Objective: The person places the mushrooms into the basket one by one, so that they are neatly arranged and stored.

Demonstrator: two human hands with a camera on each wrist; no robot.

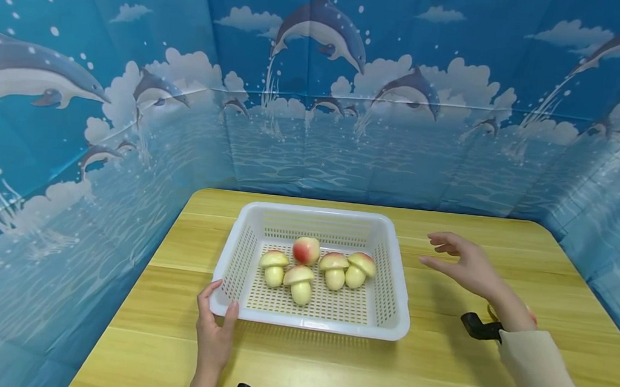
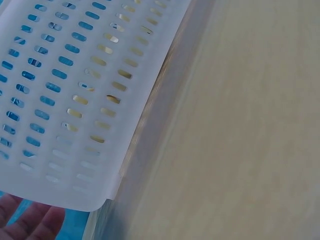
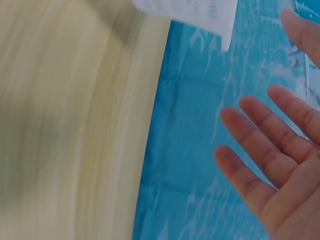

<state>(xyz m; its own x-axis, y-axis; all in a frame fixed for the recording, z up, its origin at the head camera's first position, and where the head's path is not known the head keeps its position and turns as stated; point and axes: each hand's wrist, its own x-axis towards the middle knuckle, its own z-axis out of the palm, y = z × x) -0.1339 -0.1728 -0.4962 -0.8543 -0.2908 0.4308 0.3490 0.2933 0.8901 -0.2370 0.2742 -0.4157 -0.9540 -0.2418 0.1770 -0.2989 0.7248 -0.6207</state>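
A white plastic basket (image 1: 321, 324) with slotted walls sits on the table, holding several mushroom-shaped pieces (image 1: 300, 291) with pale yellow stems and reddish caps. One rounder red-and-yellow piece (image 1: 306, 251) lies at the back among them. My left hand (image 1: 215, 332) grips the basket's front left corner, thumb at the front rim and fingers along the left side; its fingers (image 2: 47, 220) show beside the basket corner in the left wrist view. To the right of the basket, my right hand (image 1: 465, 263) hovers with fingers spread and nothing held, its palm (image 3: 300, 200) visible in the right wrist view.
A red-and-yellow object (image 1: 531, 316) lies on the wooden table (image 1: 438, 373), mostly hidden behind my right wrist. Black wrist mounts (image 1: 481, 327) stick out from both wrists. A dolphin-printed curtain (image 1: 313, 151) surrounds the table at the back and sides.
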